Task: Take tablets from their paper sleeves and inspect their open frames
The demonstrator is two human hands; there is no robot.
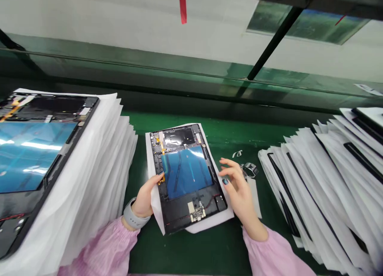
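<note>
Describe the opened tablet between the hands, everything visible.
The opened tablet lies slightly skewed on a white sheet on a green work mat, its interior facing up. A black frame surrounds a blue filmed panel, with an orange flex cable at upper left, a glossy black area at the top, and a small circuit board near the bottom edge. The left hand holds its left edge.

Opened tablet (187, 176) on white sheet (214, 222)
</note>
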